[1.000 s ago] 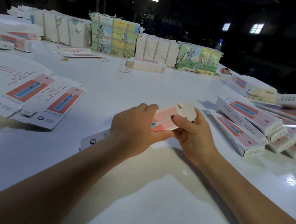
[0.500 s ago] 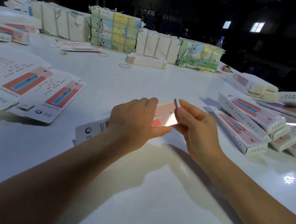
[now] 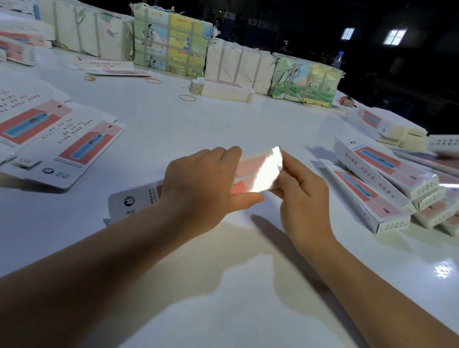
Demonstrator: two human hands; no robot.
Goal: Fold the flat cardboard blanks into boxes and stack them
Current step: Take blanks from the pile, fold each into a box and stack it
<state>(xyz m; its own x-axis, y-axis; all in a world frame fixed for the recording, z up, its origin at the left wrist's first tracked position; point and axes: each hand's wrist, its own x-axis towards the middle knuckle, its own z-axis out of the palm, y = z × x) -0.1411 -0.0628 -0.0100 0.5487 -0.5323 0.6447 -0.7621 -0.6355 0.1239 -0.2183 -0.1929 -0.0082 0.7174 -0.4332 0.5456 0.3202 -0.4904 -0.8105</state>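
Boxes (image 3: 375, 197) already folded lie heaped at three o'clock on the bench (image 3: 201, 304), while flat blanks (image 3: 32, 136) wait at nine o'clock, so plenty seems left. The left hand (image 3: 199, 187) has its grip curled round the current carton (image 3: 255, 175) at centre; the right hand (image 3: 302, 197) pinches its far end, where glare hides the flap.

Box (image 3: 255, 175) middle behind left hand (image 3: 199, 182)
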